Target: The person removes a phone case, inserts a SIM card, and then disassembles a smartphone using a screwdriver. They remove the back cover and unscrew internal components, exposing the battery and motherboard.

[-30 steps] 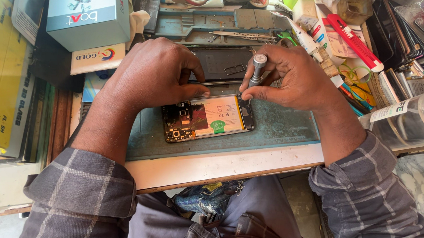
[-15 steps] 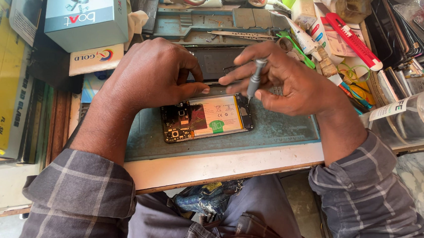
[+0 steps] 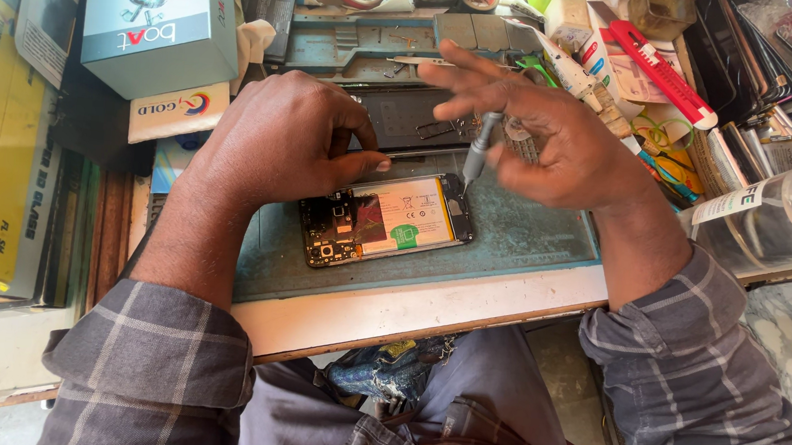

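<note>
Glass and thin metal make the opened phone [image 3: 385,222] light but fragile (its battery and circuit board lie bare), flat on the teal mat [image 3: 525,241] of the tabletop [image 3: 390,310]. The left hand [image 3: 281,140] steadies its upper edge, thumb pressed down. The right hand [image 3: 551,136] pinches a slim screwdriver [image 3: 476,151], tip at the phone's right end, spare fingers spread; it is best held by its edges.

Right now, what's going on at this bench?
A person is working on an opened phone lying back-off on a blue mat. The left hand presses on the phone's upper edge to steady it. The right hand holds a small screwdriver upright, its tip at the phone's top right corner. Boxes, tools and a clear bottle crowd the bench around the mat.
</note>
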